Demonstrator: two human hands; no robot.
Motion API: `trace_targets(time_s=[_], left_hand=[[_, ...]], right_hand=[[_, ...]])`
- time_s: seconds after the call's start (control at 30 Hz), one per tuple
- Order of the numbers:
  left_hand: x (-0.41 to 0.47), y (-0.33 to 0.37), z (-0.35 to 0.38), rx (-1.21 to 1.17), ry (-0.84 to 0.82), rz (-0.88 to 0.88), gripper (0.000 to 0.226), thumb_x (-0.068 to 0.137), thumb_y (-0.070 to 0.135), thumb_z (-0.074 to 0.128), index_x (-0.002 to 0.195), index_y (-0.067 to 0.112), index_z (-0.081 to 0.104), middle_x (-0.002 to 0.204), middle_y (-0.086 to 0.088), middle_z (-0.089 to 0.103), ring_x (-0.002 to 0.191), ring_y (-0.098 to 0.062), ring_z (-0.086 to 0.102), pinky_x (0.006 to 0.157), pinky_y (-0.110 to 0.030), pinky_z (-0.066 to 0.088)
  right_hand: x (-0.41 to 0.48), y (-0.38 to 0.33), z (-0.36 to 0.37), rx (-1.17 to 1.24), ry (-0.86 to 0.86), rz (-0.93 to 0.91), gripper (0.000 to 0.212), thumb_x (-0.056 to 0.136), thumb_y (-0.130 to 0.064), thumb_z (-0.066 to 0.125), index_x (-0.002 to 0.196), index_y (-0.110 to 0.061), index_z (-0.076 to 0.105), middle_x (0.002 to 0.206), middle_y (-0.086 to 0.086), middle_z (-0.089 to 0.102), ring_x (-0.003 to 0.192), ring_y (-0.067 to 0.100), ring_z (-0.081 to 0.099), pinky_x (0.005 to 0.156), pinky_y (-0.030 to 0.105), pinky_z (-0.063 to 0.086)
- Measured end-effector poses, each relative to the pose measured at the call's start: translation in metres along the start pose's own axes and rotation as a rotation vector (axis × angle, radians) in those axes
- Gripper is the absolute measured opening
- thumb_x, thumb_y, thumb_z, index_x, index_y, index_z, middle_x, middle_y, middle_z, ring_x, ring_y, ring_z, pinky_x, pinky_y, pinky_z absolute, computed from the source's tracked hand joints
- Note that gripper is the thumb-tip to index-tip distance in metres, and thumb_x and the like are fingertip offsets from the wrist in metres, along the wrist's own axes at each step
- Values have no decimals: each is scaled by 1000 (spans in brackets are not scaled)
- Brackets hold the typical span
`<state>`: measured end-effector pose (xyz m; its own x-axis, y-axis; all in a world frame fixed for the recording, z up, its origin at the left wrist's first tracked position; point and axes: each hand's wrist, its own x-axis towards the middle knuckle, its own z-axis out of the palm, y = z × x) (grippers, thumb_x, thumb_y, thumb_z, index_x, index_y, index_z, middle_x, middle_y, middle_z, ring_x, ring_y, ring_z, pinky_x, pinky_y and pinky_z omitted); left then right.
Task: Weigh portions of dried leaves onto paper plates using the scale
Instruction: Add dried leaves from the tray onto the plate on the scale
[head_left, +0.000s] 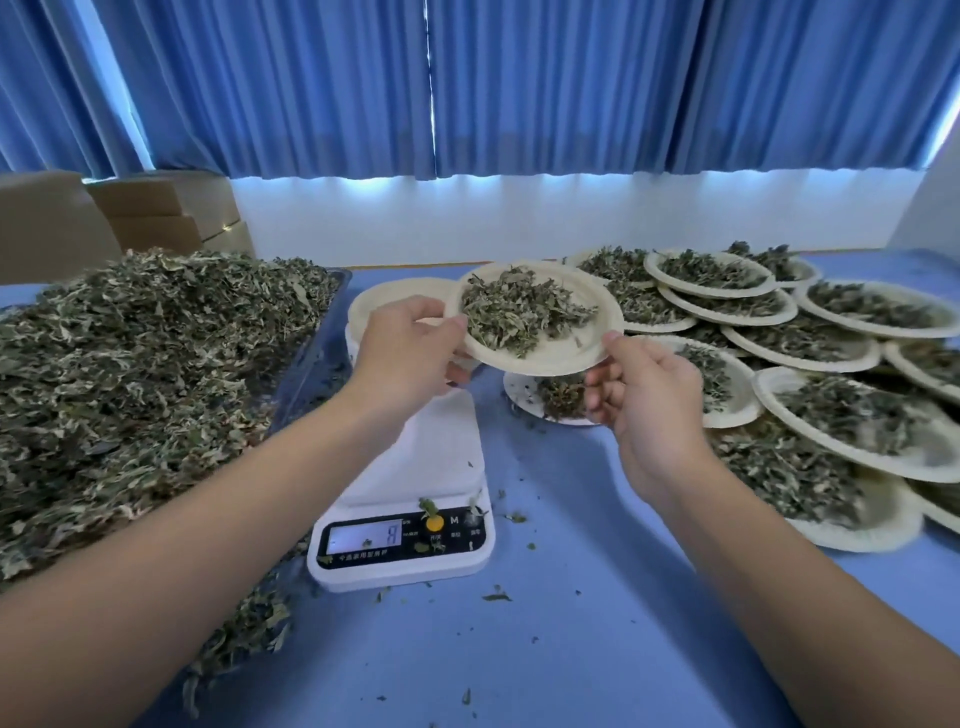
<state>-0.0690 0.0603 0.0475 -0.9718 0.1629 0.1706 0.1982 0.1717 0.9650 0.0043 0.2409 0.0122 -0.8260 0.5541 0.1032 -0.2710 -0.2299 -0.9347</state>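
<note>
We are pinching the round beige paper plate (563, 347) of dried green leaves (519, 310) with left hand (410, 353) and right hand (644, 395), above the white digital scale (415, 467); tilting is risking spillage.

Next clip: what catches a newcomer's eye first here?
The left hand and right hand hold a leaf-filled paper plate in mid-air at centre, by the scale. A heap of dried leaves fills the tray on the left; overlapping filled plates crowd the table on the right.
</note>
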Motion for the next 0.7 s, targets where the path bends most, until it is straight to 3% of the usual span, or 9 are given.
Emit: trace_targets(time_s=[0.13,0.23,0.3,0.4,0.6,0.7], left_hand=[[12,9,49,-138,-104,-110,6,99,13,58,102,15,62,70,-5,66,53,-18,65,51,-27,49],[22,11,76,-172,-157,-171,9,98,10,57,90,12,59,77,-7,61,54,-18,65,47,-25,45],[29,12,90,-171,-185,-205,7,98,9,58,91,12,58,71,-4,59,49,-15,62,47,-24,39],[38,14,106,-136,-216,-245,10,96,7,59,88,12,56,54,2,56,42,-12,56,42,-20,34],[51,20,135,-5,-334,-263,21,95,4,61,75,10,57,49,0,54,42,-12,50,42,-26,37],[53,25,147,90,-372,-202,14,92,5,64,78,4,64,59,-8,56,43,-16,46,44,-28,36]], right_hand=[[10,-4,-8,88,171,-71,30,102,-15,56,73,-12,49,50,1,55,38,16,45,40,24,36],[13,-5,-9,112,201,-124,32,106,-21,51,76,-13,43,51,2,55,36,17,43,39,23,33],[13,-3,-9,127,215,-158,34,108,-25,47,77,-14,42,52,3,55,35,17,41,39,22,31],[11,5,-7,129,250,-174,37,110,-31,41,78,-13,43,55,6,53,37,19,38,39,21,29],[4,22,3,152,236,-106,51,111,-45,32,76,-11,47,52,7,48,41,17,36,40,24,28],[2,31,9,25,190,-108,59,110,-49,30,65,-13,45,49,5,44,43,19,36,45,28,30]])
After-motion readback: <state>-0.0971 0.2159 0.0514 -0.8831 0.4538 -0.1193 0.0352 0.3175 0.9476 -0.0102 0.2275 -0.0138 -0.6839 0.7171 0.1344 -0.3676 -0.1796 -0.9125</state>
